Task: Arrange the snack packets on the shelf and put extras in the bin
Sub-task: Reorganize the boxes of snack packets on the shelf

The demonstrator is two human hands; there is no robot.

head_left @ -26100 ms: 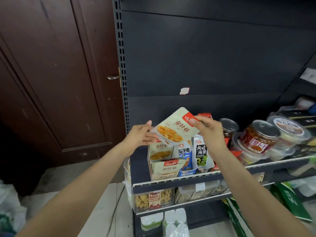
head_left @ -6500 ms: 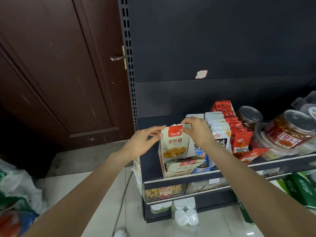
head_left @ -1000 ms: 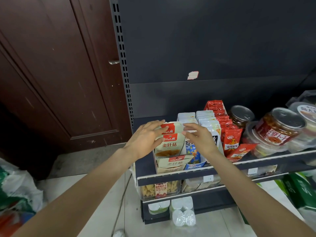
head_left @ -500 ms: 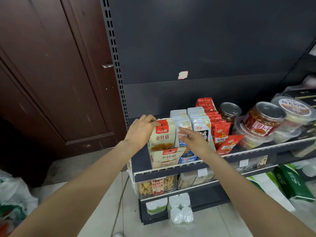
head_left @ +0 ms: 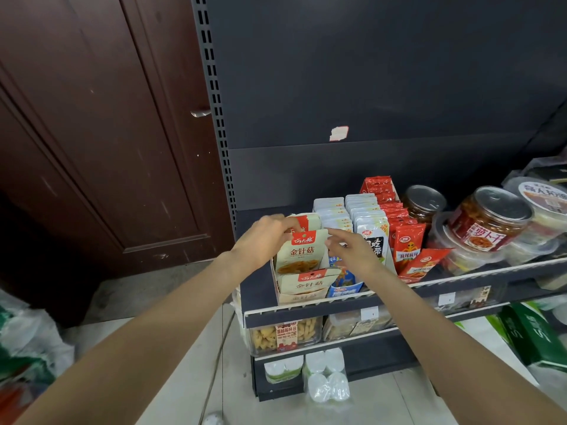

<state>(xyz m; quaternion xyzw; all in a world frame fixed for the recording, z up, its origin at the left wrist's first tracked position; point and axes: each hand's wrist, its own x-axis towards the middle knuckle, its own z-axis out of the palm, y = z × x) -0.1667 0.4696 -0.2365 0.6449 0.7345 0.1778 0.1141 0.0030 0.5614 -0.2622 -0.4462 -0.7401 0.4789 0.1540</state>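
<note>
- Both hands work at the front left of the shelf: the left hand (head_left: 264,237) curls its fingers over the top edge of the upright mushroom packet (head_left: 302,253), pinching the pack behind it, while the right hand (head_left: 352,250) has its fingers loosely spread, tips just beside the packet's right edge; whether they touch it I cannot tell.
- Nearest the camera, the floor (head_left: 190,357) lies open between the two forearms, with a thin cable running across it.
- Bags (head_left: 27,351) crowd the floor's left edge.
- A green carton (head_left: 534,338) sits at the lower right.
- On the shelf rim (head_left: 306,308), a white wire rail runs along the front edge.
- An open display box (head_left: 302,291) stands just behind the rail, holding the cream packets, one lying slumped at its front.
- Left of the box, a bare strip of shelf reaches the perforated upright (head_left: 214,118).
- Right of the box, rows of white packets (head_left: 365,210) and red packets (head_left: 405,243) stand tightly together.
- Round tubs (head_left: 487,222) stand farther right.
- Behind all, the dark back panel (head_left: 368,72) rises clear.
- A brown door (head_left: 92,133) stands to the left.
</note>
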